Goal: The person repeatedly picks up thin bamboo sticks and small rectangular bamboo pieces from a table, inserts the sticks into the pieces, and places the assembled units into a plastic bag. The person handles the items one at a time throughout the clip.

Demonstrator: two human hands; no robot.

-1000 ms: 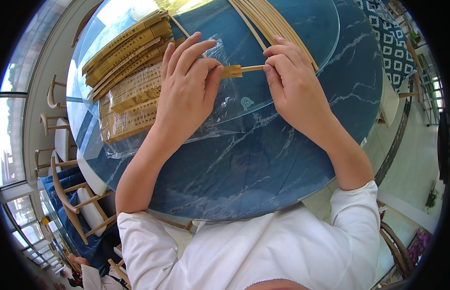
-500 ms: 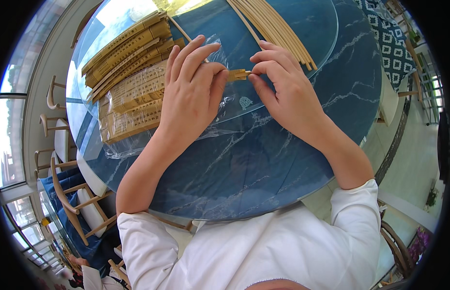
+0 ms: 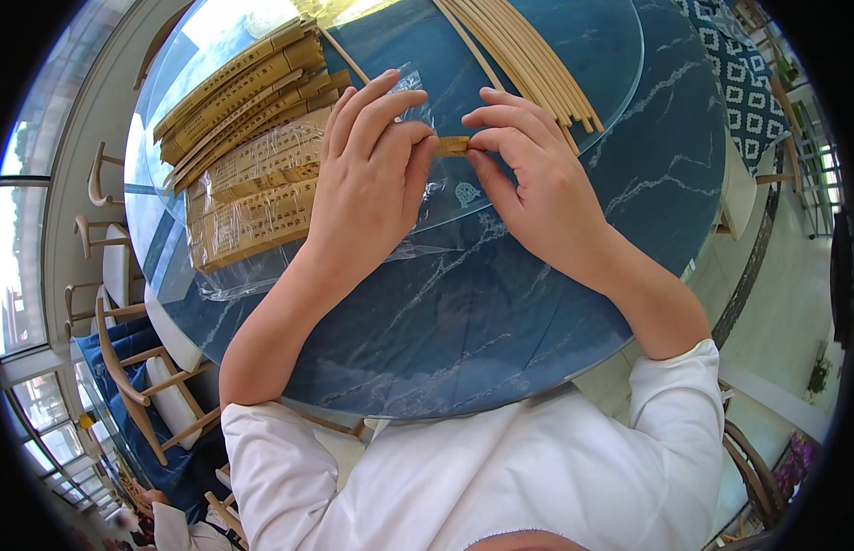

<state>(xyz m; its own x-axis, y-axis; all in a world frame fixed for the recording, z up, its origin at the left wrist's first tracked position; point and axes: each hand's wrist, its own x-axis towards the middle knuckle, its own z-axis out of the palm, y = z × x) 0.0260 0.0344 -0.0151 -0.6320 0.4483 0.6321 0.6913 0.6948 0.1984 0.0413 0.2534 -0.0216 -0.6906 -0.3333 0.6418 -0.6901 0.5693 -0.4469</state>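
Observation:
Between my two hands is a narrow brown paper chopstick sleeve (image 3: 453, 146), its short visible part lying level. My left hand (image 3: 367, 184) pinches it between thumb and forefinger, the other fingers raised and spread. My right hand (image 3: 546, 174) pinches its right end with thumb and forefinger. Most of the sleeve is hidden behind my left hand. Left of that hand, loose printed paper sleeves (image 3: 239, 96) are piled on bundled sleeves in clear plastic (image 3: 252, 220). Wooden chopsticks (image 3: 519, 55) lie in a row beyond my right hand. A single stick (image 3: 342, 53) passes behind my left fingers.
The round blue marbled table (image 3: 464, 340) carries a raised glass turntable (image 3: 620, 83) under the chopsticks and sleeves. Wooden chairs (image 3: 133, 386) stand at the left. A patterned cloth (image 3: 744, 92) hangs at the far right. Another person's sleeve (image 3: 174, 528) shows at lower left.
My right hand has moved slightly left, closer to my left hand. The sleeve's end, which looked split or spread before, now appears flatter between my fingers.

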